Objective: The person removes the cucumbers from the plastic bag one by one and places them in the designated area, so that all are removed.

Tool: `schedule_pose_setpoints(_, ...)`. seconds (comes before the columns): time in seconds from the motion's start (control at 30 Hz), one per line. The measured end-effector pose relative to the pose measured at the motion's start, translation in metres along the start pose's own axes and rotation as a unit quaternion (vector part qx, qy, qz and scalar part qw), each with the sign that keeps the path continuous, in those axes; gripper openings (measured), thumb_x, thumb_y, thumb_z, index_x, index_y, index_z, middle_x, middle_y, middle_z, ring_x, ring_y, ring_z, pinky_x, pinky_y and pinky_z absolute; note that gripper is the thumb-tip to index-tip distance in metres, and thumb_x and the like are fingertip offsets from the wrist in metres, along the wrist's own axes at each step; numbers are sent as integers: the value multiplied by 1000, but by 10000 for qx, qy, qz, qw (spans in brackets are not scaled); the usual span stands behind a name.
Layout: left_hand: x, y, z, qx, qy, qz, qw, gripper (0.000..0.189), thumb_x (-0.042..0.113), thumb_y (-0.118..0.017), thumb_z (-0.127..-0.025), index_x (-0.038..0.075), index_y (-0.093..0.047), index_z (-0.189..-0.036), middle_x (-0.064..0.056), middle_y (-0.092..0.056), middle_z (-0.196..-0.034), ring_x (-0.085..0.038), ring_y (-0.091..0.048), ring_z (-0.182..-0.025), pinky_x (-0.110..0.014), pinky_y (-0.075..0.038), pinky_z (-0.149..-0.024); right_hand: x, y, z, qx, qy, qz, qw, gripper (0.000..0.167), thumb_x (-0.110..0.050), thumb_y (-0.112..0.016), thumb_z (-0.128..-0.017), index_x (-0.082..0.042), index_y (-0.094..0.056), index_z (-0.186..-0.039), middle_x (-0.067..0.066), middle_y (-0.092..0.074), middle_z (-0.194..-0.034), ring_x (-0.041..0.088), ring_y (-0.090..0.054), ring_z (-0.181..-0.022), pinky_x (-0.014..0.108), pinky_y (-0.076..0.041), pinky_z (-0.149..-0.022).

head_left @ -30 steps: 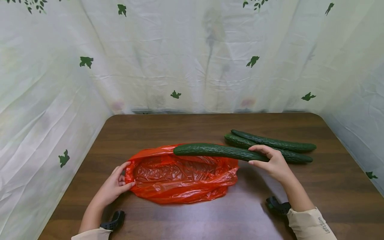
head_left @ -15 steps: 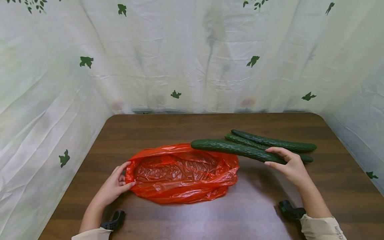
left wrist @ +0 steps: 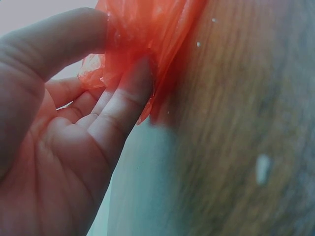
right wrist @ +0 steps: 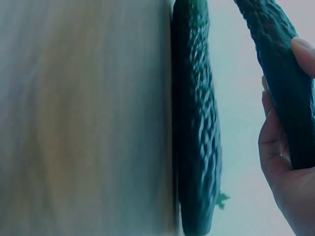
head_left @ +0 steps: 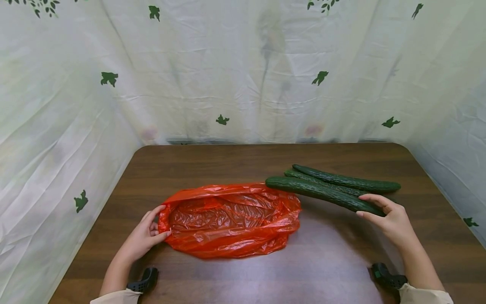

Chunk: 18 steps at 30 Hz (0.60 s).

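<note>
An orange-red plastic bag (head_left: 228, 242) lies on the table with its mouth spread wide. My left hand (head_left: 141, 237) pinches the bag's left rim between thumb and fingers; the left wrist view shows the film (left wrist: 135, 29) in that pinch. To the right, my right hand (head_left: 392, 221) grips the near end of a long dark-green cucumber (head_left: 319, 192). This cucumber is raised off the table, its far end over the bag's right back rim. Behind it lie a second cucumber (head_left: 303, 174), partly hidden, and a third cucumber (head_left: 349, 182).
A brown wooden table (head_left: 212, 160) bears everything. Pale curtains (head_left: 243, 84) with green leaf shapes hang behind it and at both sides. Dark wrist devices, a left one (head_left: 146, 279) and a right one (head_left: 387, 275), jut inward from my wrists.
My right hand has moved right and slightly toward me with the cucumber, whose far end has shifted from over the bag's middle to its right back rim. The left hand stays put.
</note>
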<state>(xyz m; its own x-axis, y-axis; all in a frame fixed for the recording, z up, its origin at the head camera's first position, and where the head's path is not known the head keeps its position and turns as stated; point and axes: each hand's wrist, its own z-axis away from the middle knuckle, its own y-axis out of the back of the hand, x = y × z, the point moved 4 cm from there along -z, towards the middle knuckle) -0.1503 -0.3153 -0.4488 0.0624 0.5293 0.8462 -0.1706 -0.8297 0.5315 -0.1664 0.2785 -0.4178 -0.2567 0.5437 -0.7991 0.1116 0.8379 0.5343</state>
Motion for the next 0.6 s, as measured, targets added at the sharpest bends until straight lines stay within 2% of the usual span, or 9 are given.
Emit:
schedule_pose_setpoints(0.3, 1, 0, 0, 8, 60, -34, 10000, 75, 9, -71, -77, 1, -25, -136, -19, -34, -110, -15, -55, -70, -23, -51, -63, 15, 16, 13, 11, -418, 125, 9990, 42, -13, -70, -78, -3, -56, -116, -16, -56, -108, -7, -42, -102, 9, -31, -74)
schedule_pose_setpoints(0.6, 1, 0, 1, 3, 41, -25, 10000, 75, 8, -70, -77, 0, -25, -136, -19, -34, -111, -15, -55, -71, -23, -51, -63, 29, 29, 19, -101, -629, 213, 9977, 42, -16, -70, -79, -6, -56, -118, -21, -55, -107, -10, -40, -101, 8, -30, -71)
